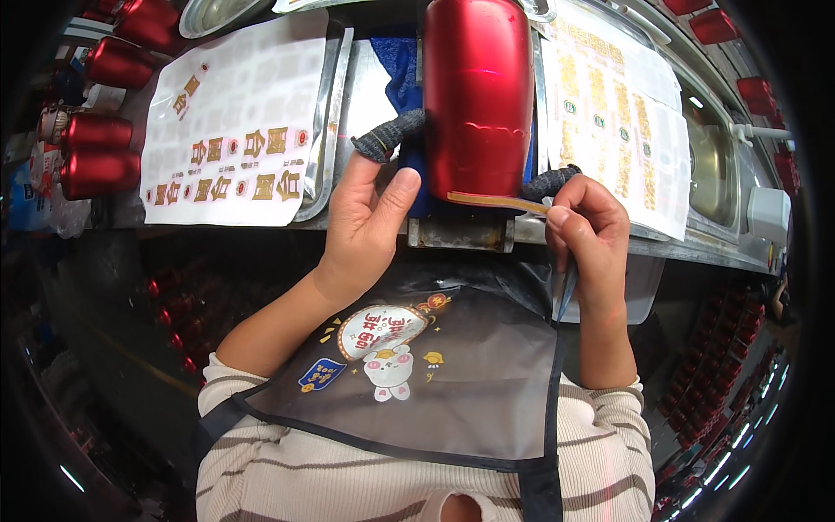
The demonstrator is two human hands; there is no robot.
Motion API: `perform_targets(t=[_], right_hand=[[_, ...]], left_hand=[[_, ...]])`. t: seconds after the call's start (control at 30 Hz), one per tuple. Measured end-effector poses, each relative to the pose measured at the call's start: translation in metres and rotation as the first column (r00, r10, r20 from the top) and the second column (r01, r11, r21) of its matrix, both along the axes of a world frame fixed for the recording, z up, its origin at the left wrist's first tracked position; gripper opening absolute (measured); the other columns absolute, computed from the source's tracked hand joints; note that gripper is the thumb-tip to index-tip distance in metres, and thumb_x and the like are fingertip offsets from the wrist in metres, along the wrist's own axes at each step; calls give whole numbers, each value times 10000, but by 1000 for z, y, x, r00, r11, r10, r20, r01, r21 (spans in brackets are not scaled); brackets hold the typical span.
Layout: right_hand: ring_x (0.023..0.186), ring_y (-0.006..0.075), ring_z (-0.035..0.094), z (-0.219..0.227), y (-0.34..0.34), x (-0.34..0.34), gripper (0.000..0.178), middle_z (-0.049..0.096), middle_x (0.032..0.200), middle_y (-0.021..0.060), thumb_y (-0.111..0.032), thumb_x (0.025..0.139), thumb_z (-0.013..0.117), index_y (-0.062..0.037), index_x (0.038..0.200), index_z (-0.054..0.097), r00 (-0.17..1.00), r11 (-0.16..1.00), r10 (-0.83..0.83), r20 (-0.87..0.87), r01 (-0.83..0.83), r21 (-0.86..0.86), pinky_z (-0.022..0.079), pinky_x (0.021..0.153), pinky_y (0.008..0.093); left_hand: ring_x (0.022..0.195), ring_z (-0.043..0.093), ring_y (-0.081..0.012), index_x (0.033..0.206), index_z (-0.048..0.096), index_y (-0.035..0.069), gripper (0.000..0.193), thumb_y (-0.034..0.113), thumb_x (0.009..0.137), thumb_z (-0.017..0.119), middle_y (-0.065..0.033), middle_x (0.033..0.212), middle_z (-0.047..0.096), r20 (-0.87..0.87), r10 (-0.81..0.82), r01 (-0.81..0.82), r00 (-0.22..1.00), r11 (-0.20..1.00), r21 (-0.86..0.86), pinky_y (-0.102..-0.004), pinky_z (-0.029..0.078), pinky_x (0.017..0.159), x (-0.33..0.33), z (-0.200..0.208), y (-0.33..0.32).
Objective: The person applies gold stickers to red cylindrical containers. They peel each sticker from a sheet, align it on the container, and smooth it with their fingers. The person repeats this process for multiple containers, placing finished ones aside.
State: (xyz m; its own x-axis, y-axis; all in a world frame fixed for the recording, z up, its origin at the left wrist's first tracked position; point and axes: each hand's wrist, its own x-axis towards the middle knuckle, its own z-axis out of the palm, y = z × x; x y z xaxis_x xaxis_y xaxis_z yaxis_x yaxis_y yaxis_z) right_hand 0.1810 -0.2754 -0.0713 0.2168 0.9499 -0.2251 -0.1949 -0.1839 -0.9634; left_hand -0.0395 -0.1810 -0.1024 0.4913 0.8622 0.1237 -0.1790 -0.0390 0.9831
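A glossy red bottle [478, 96] lies on its side in front of me, its near end toward me. My left hand [370, 204] is at its left, thumb and index finger apart. A dark knitted sleeve [389, 136] covers that index finger, whose tip meets the bottle's side. At the right of the near end, my right hand [591, 230] pinches one end of a thin gold strip [491, 202]. The strip's other end lies along the bottle's near edge. Another dark sleeve [550, 181] covers a right finger. A slim blue-grey tool [567, 291] hangs below the right hand, its kind unclear.
Sheets of gold decals lie on metal trays at left [226, 113] and right [613, 113]. A blue cloth [398, 70] is beside the bottle. More red bottles [100, 174] stand at far left. A metal block [461, 233] sits at the bench edge, a translucent bin [639, 283] below.
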Motion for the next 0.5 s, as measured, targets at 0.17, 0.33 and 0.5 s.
perform_targets(t=[0.17, 0.33, 0.5], right_hand=[[638, 15, 452, 5, -2, -2, 88, 541, 714, -40, -12, 874, 611, -25, 801, 564, 1000, 1000, 6, 22, -6, 17, 332, 567, 184], [639, 16, 452, 7, -4, -2, 93, 541, 715, -39, -15, 877, 614, -23, 799, 563, 999, 999, -9, 35, 8, 34, 332, 569, 184], [636, 13, 446, 3, -2, -2, 91, 542, 725, -38, -16, 880, 616, -24, 805, 565, 1000, 1000, -21, 19, 21, 23, 330, 571, 183]], left_hand=[[1277, 486, -201, 1430, 413, -5, 570, 142, 948, 678, -118, 1376, 500, -77, 38, -26, 996, 988, 150, -341, 365, 1101, 5, -8, -5], [1259, 483, -217, 1413, 410, -6, 599, 157, 923, 713, -124, 1351, 492, -83, 62, -50, 995, 988, 144, -353, 369, 1093, 11, -6, -4], [1263, 475, -219, 1412, 406, -11, 596, 146, 922, 707, -127, 1356, 483, -62, 76, -65, 995, 985, 162, -351, 370, 1086, 14, -9, -5]])
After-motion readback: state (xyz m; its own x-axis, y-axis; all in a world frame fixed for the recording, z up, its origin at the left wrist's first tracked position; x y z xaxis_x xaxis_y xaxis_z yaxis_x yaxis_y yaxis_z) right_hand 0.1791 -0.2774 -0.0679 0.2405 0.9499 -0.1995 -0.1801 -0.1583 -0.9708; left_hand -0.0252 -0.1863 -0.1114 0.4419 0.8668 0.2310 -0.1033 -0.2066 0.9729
